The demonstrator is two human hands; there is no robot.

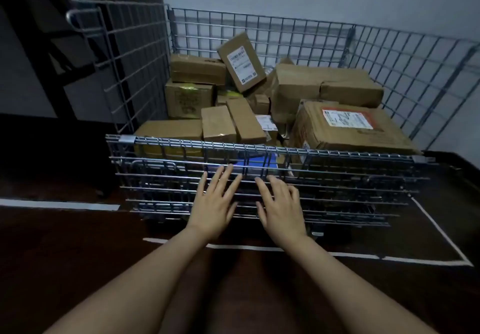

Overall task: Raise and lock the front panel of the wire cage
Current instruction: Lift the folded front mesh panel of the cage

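Both your hands lie spread, palms flat: left hand (213, 201), right hand (281, 203), side by side on the front panel (337, 185), which hangs folded down against the wire cage (259, 35) front (centred, probably for an even lift). Nothing gripped yet.

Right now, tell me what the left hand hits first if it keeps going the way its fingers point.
The left hand, fingers spread, points into the folded-down front panel of the wire cage, so that mesh comes first. It looks at or near the wires already; contact is unclear.
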